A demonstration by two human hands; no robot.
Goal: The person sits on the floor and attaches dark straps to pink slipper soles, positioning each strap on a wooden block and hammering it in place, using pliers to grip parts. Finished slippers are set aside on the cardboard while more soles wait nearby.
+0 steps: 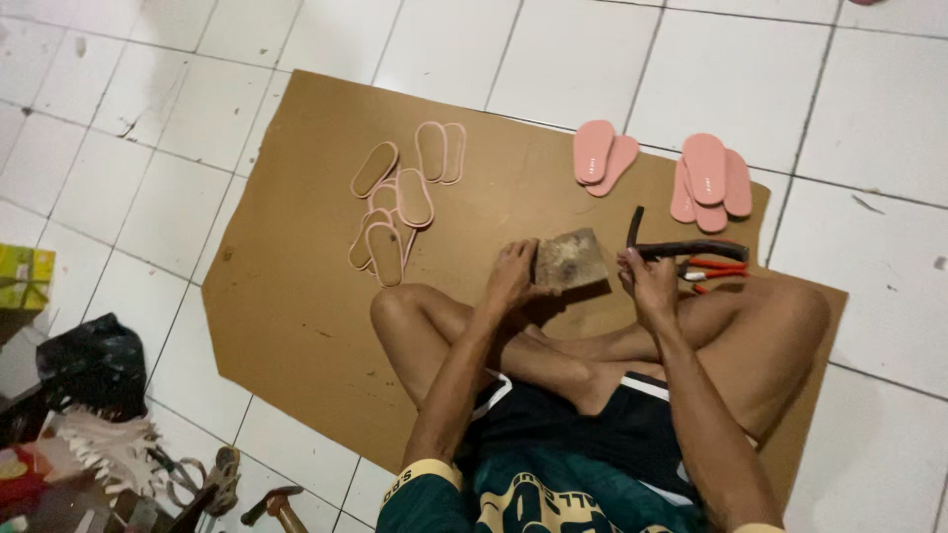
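I sit cross-legged on a sheet of brown cardboard (296, 286) laid on a white tiled floor. My left hand (511, 276) grips a worn, greyish wooden block (573, 259) by its left end, just above my knees. My right hand (649, 279) holds a black strap (681, 247) that bends up at its left end and runs right. Orange-handled pliers (716, 269) lie on the cardboard right behind that hand.
Several tan insoles with pink rims (395, 202) lie on the cardboard ahead to the left. Pink soles are stacked at the far right (709, 183) and centre (597, 153). At lower left sit a black bag (91, 363), white strips (109, 444) and a hammer (272, 503).
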